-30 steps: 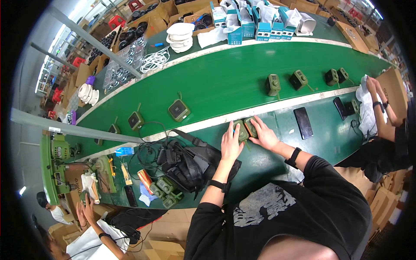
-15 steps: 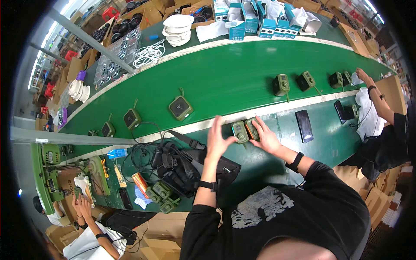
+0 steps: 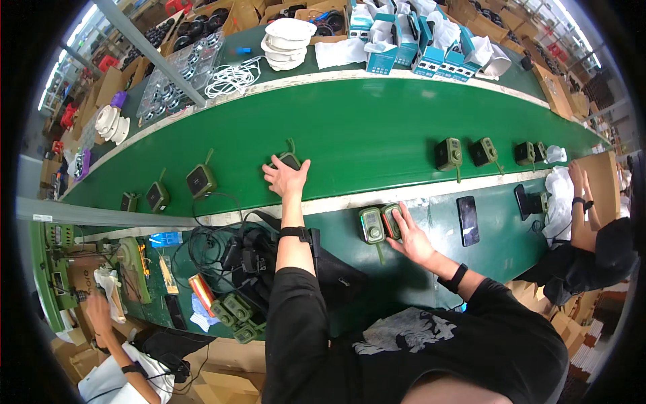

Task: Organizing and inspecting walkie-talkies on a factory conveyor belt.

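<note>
My left hand (image 3: 287, 180) reaches over the green belt, its fingers and thumb spread around a green portable speaker (image 3: 291, 160) with a dark front and a strap loop. The hand covers much of that speaker. On the near bench, two more green speakers stand side by side: the left one (image 3: 371, 227) has a round knob and a strap hanging down, the right one (image 3: 391, 221) has an orange side. My right hand (image 3: 412, 239) is closed along the right side of the orange-sided one.
More speakers (image 3: 201, 180) lie along the belt (image 3: 363, 128), left and right. A black bag (image 3: 336, 273) with cables and several green speakers (image 3: 235, 310) lie left of me. A phone (image 3: 468, 221) lies right. Co-workers' hands (image 3: 99, 313) show at both sides.
My left hand has moved from beside the two bench speakers, up and left onto a speaker on the belt. My right hand stays at the right bench speaker. The view has shifted slightly.
</note>
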`<state>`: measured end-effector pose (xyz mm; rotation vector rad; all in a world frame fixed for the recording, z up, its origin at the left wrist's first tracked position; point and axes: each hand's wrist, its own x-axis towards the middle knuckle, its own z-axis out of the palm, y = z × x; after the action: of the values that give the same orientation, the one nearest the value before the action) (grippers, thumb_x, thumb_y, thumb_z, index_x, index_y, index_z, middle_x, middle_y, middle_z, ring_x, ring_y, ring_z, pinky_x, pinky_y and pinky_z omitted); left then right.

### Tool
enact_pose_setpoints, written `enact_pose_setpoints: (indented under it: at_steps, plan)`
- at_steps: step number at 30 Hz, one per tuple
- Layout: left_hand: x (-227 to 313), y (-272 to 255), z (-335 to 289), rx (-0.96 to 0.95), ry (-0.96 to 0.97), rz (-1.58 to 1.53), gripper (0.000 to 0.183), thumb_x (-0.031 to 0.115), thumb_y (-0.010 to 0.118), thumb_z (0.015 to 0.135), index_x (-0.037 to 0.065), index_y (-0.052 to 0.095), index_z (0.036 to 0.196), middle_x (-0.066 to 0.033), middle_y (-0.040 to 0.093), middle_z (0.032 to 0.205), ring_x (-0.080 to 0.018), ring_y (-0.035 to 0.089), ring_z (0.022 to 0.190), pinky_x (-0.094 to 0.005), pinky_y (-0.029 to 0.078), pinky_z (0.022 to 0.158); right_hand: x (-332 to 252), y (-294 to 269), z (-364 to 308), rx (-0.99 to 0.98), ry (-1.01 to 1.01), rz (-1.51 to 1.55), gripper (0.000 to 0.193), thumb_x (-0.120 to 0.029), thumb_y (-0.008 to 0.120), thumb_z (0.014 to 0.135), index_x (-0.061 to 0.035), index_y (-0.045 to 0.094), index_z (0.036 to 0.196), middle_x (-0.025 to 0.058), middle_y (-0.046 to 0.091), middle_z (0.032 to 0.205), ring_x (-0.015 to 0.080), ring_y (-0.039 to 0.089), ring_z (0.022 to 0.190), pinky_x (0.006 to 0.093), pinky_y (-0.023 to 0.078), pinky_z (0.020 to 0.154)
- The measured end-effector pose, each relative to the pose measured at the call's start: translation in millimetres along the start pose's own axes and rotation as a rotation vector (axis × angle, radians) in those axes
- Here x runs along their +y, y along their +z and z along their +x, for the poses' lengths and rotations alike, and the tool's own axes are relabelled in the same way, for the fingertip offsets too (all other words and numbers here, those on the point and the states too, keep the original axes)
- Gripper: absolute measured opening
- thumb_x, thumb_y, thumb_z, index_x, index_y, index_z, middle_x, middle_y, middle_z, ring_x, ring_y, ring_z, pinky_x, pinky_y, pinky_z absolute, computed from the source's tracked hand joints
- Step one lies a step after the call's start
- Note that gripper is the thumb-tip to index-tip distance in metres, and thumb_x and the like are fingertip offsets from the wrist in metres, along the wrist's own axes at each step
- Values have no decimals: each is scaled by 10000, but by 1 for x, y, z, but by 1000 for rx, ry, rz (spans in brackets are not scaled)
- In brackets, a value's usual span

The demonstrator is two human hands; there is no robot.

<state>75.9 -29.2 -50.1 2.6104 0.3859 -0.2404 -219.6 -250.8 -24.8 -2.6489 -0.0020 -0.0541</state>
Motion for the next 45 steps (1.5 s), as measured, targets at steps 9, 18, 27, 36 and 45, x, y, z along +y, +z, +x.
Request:
enact_pose_setpoints:
  at_steps: [9,18,27,36,45]
  plan:
    - [-24,-4,-97,202,826,-404,838,190,857,639,54,354,1296,-221,289,1422,-446,344,1335,-542,380,1089,25,-30,19,-120,60,76,768,-186,741,752,-11,388,1411,217,306,1541,435,542,1206,456,542,928]
    - [-104,18,-198,88,906,-357,943,230,923,569,77,322,1279,-222,286,1402,-468,340,1337,-665,219,1151,69,-38,72,139,-40,136,776,-157,737,745,4,381,1415,263,341,1515,456,507,1245,457,470,1034]
    - [-117,-4,-230,102,907,-90,989,247,892,618,19,343,1408,-206,369,1428,-461,332,1364,-573,278,1151,80,-27,131,163,91,82,741,-156,717,748,-30,401,1406,234,361,1514,443,549,1189,463,477,1018]
    - [-121,-24,-244,95,718,77,938,160,861,621,83,405,1437,-143,379,1468,-374,461,1260,-458,415,1046,98,-25,124,156,108,82,767,-150,717,779,-16,354,1442,274,252,1548,454,385,1347,456,371,1122]
    - [-105,-13,-232,54,834,53,933,127,842,633,104,395,1452,-149,360,1495,-373,460,1272,-442,430,1047,11,-29,63,151,-289,114,567,-236,684,870,-10,466,1342,245,403,1466,444,409,1337,493,360,1115]
